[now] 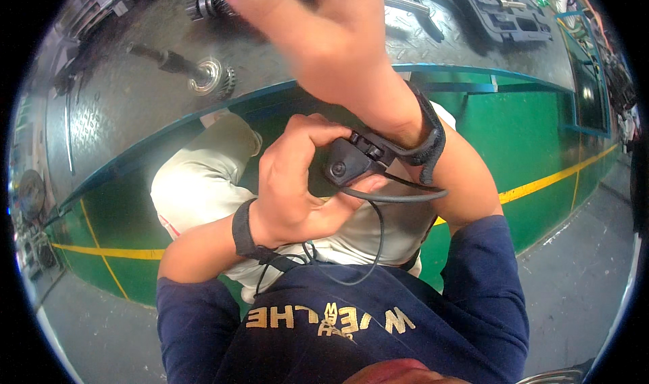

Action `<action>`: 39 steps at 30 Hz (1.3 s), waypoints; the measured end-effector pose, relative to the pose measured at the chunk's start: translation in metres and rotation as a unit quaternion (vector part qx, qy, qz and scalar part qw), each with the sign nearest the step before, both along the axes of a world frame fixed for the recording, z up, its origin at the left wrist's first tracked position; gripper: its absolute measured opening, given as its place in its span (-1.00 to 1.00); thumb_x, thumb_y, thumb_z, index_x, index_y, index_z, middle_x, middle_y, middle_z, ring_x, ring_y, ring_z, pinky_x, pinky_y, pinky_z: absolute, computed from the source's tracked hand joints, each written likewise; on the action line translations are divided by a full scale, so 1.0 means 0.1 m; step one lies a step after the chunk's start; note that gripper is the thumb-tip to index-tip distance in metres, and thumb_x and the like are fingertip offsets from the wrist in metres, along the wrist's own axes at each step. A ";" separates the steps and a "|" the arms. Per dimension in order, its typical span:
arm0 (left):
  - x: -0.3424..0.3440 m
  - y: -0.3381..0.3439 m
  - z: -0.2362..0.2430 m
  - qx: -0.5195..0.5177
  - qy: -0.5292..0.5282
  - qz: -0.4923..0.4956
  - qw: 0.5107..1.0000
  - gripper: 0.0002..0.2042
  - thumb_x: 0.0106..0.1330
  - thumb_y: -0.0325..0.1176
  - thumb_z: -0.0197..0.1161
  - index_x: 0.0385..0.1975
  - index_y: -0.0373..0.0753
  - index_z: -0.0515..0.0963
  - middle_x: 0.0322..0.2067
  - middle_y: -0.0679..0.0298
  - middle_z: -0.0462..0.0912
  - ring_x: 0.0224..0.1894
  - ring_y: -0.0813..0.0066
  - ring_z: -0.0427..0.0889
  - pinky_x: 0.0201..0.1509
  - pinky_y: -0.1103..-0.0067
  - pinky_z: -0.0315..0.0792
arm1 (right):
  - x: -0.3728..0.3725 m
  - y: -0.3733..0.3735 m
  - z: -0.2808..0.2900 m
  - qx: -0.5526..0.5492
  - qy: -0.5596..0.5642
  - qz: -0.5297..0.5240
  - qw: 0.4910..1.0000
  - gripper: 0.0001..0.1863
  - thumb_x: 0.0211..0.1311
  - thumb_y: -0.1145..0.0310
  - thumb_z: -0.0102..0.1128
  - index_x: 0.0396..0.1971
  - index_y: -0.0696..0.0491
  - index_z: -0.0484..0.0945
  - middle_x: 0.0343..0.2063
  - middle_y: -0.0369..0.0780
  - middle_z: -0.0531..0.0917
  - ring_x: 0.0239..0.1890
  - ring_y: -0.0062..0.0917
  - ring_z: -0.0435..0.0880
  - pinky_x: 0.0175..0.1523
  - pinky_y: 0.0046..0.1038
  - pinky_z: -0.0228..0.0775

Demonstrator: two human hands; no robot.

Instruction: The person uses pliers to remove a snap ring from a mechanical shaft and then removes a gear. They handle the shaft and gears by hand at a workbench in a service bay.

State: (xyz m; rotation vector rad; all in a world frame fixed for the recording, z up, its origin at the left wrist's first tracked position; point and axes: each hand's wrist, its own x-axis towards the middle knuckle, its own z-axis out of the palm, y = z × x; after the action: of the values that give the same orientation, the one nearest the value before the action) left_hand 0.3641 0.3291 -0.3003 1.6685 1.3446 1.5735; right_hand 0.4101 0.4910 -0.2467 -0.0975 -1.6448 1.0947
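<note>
My left hand [287, 184] is closed on a small black camera [345, 164], its thumb and fingers pinching the body from two sides. The camera sits against a black wrist strap [433, 130] on my right wrist, and a dark cable [405, 196] loops from it. Raised toward the top edge is my right hand [331, 39], slightly blurred, with one digit stretched out to the left and a gap beside it. The upper edge cuts off its other fingers, and I see nothing held in it. Another black strap [245, 230] circles my left wrist.
Before me stands a dark metal workbench [135, 107] with a blue edge. On it lie a shaft with a gear [206, 76], another toothed part [201, 5] and an open tool case [510, 26]. Beneath is green floor [520, 134] with yellow lines [541, 184].
</note>
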 end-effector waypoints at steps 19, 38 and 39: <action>-0.11 0.15 0.14 -0.117 -0.219 -0.091 0.964 -0.50 0.22 -0.48 0.52 0.03 -0.34 0.34 -0.13 0.19 0.61 -0.09 0.53 0.63 0.01 0.60 0.50 | 0.14 0.03 0.06 -0.576 0.138 0.289 0.752 -0.69 0.43 0.13 0.27 -0.10 0.04 0.50 -0.24 -0.29 0.56 -0.16 -0.49 0.57 -0.10 -0.31 0.43; -0.05 0.10 0.05 -0.156 -0.179 -0.082 0.968 -0.48 0.23 -0.46 0.49 0.10 -0.36 0.34 -0.03 0.21 0.52 0.00 0.49 0.56 0.14 0.53 0.47 | -0.14 0.11 0.01 0.255 -0.063 -0.236 0.936 -0.41 -0.01 0.58 0.34 0.13 0.15 0.45 -0.16 0.01 0.55 -0.12 -0.03 0.55 -0.07 -0.19 0.48; -0.05 0.11 0.04 -0.156 -0.180 -0.081 0.968 -0.48 0.23 -0.46 0.49 0.10 -0.36 0.34 -0.03 0.21 0.52 0.00 0.49 0.56 0.14 0.53 0.47 | -0.16 0.12 0.00 0.260 -0.079 -0.230 0.934 -0.41 0.00 0.58 0.33 0.13 0.15 0.45 -0.16 0.02 0.55 -0.12 -0.02 0.55 -0.07 -0.19 0.48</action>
State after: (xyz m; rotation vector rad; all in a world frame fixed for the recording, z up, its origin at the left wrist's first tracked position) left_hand 0.3589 0.3397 -0.2963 1.2031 1.1627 1.4005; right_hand 0.3936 0.5033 -0.2466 -0.2156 -1.8814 0.2854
